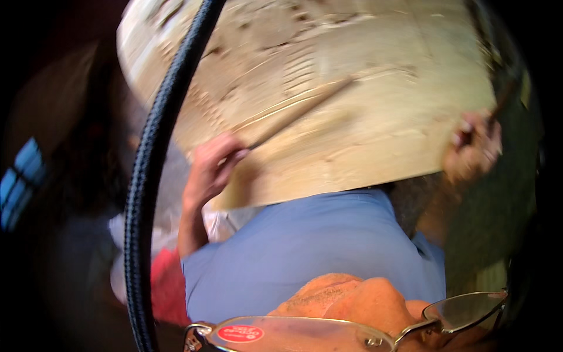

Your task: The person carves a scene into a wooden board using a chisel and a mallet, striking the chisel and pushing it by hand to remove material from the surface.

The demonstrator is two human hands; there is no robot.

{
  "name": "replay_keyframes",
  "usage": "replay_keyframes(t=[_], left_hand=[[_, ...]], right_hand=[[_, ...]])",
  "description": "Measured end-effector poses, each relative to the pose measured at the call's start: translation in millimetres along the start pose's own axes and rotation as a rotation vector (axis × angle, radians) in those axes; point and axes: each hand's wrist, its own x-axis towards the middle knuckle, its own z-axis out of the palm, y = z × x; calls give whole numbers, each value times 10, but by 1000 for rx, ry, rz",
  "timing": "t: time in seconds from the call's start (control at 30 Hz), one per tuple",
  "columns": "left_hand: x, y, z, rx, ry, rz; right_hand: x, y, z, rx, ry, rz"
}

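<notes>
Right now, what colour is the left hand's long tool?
The long tool looks greyish brown, though blurred; best seen in the head view.

One printed label can be seen: a red oval sticker (240,333) on the lens (311,335) of the metal-framed eyeglasses (328,319). It is below the left hand (216,161) and well apart from it. The sticker carries small white letters and digits, which appear turned over, and also a small round white mark beside them.

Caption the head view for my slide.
Left hand holds a slim tool over a pale carved board; right hand seemingly grips a dark stick.
</notes>
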Motion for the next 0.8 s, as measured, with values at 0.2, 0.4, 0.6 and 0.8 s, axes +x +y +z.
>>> replay_keyframes(t=[0.2,0.4,0.6,0.8], left_hand=[[40,250,375,-109,-134,164],[-37,354,603,-144,-121,183],[-72,300,605,-78,-49,182],[-1,274,610,28,81,227]], right_hand=[[202,53,-198,-10,-90,8],[166,71,-283,-20,-105,-8],[169,43,-332,-71,-145,23],[133,-34,-255,-114,-121,-1]])
